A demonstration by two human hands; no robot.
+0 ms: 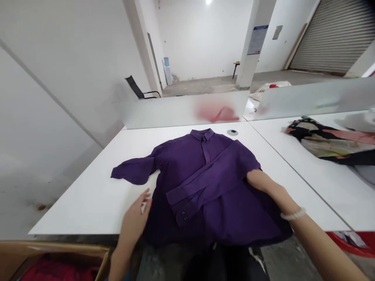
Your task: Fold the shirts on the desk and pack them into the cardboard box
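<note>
A purple long-sleeved button shirt [187,160] lies front up on the white table [88,199], its collar toward the far side. One sleeve [211,175] is folded across the front, with its buttoned cuff near the middle. The other sleeve [131,169] stretches out to the left, bent. My left hand [136,218] is beside the shirt's left edge, holding nothing, thumb and fingers apart. My right hand [258,179] reaches in at the right side of the shirt, by the folded sleeve. Purple cloth covers its fingers, so their grip is hidden.
A frosted divider [175,111] runs along the table's back edge. Patterned clothing [331,140] is heaped on the adjoining table at right. At lower left stands a cardboard box [55,248] with red cloth inside; a red container [366,244] is at lower right.
</note>
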